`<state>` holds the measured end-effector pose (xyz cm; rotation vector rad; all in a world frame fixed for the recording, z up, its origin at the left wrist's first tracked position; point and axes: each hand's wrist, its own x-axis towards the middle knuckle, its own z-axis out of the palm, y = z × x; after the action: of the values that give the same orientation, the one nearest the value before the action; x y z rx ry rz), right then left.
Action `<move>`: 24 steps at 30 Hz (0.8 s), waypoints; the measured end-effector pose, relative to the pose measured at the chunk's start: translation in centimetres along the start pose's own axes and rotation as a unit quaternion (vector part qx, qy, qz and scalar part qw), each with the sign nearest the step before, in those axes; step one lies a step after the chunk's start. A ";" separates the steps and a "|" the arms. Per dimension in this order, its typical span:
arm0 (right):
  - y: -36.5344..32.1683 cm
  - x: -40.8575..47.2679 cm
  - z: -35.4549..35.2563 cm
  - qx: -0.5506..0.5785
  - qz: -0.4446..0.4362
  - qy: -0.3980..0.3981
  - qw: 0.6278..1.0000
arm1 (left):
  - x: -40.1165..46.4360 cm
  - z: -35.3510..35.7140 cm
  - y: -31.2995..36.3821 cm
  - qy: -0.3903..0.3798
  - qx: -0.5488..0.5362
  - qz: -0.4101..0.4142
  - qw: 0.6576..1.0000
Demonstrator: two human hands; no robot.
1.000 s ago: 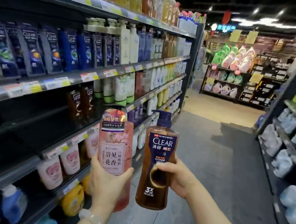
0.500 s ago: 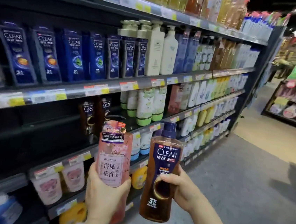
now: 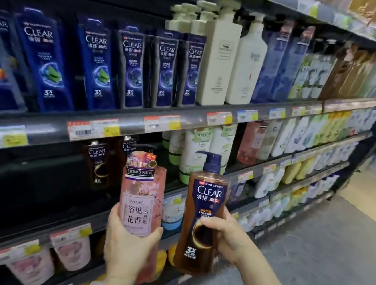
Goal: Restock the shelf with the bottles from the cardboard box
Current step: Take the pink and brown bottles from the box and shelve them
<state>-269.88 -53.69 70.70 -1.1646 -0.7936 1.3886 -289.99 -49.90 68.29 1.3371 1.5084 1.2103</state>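
Observation:
My left hand [image 3: 127, 249] grips a pink pump bottle [image 3: 141, 198] with a flowered label, held upright in front of the shelf unit. My right hand [image 3: 228, 239] grips a brown CLEAR pump bottle [image 3: 204, 216] with a dark blue pump, upright just right of the pink one. Behind them, two matching brown CLEAR bottles [image 3: 97, 164] stand at the back of a mostly dark, bare stretch of the middle shelf [image 3: 52, 125]. No cardboard box is in view.
Blue CLEAR bottles [image 3: 45, 57] and white pump bottles [image 3: 219, 59] fill the shelf above. White and green bottles [image 3: 195, 147] stand right of the gap. Pink refill pouches [image 3: 73, 251] sit on the lower shelf. Grey aisle floor [image 3: 332, 262] lies to the right.
The view has swung left and closer to the shelves; the aisle and far displays have dropped out of sight. Both hands keep their bottles, now raised in front of the gap on the middle shelf.

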 end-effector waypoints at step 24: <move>-2.2 24.5 0.5 -0.084 0.166 -0.221 0.957 | 4.4 8.2 -0.1 0.290 0.031 -0.130 0.948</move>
<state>-267.54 -29.38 67.76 -1.1691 -1.0793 1.9341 -282.82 -44.25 66.26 0.8073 2.0690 1.4617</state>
